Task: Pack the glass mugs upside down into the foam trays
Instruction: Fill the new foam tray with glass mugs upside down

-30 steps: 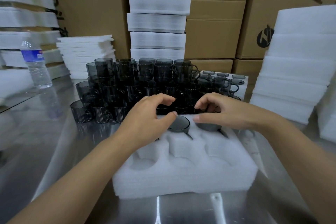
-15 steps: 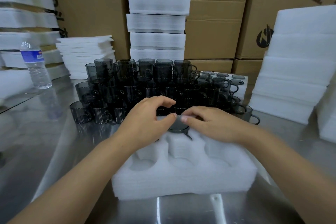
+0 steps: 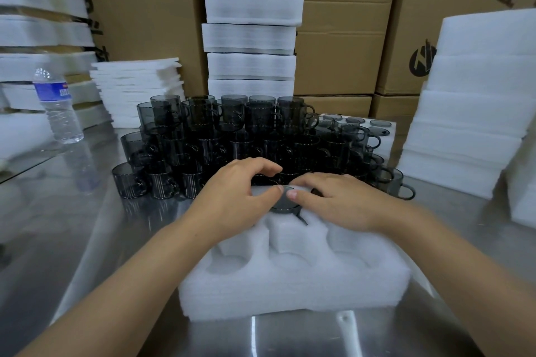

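Observation:
A white foam tray (image 3: 293, 284) with round pockets lies on the steel table in front of me. One dark glass mug (image 3: 285, 205) sits upside down in its back middle pocket, handle slot toward me. My left hand (image 3: 232, 197) arches over the back left pocket, its thumb tip touching the mug's base edge. My right hand (image 3: 339, 200) lies fairly flat over the back right pocket, thumb on the same base; what is under that palm is mostly hidden. A dense stack of smoky glass mugs (image 3: 232, 136) stands upright just behind the tray.
A second foam tray (image 3: 388, 136) with upside-down mugs sits back right. Foam stacks rise at right (image 3: 470, 113), centre back (image 3: 252, 38) and left (image 3: 136, 87). A water bottle (image 3: 58, 107) stands at left. Cardboard boxes (image 3: 336, 46) wall the back.
My right hand has slid left from the back right pocket until its thumb meets my left thumb on the middle mug. My left hand has barely moved.

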The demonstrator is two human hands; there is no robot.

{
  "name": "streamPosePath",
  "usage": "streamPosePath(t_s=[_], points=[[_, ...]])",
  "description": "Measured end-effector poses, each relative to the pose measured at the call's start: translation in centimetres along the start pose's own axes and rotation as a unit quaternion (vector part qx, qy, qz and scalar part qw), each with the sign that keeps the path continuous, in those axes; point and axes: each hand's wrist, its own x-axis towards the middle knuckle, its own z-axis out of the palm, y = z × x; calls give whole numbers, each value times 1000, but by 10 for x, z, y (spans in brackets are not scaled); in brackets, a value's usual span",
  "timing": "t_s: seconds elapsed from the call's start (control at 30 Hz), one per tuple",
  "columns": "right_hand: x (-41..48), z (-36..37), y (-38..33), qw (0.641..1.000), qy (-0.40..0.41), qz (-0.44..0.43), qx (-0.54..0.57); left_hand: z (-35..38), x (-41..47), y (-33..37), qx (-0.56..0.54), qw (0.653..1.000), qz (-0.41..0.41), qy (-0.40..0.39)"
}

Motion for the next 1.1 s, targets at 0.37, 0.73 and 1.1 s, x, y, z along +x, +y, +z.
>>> streamPosePath(t_s=[0.37,0.73,1.1], points=[[4,-19,22,893,425,21,149,1,0,-1,0,1000,-3,-1],[7,-12,60,943,302,138,-22,0,-1,1,-2,1000,-6,-2],[9,-4,62,945,295,140,-2,0,-1,2,-2,1000,-8,-7]])
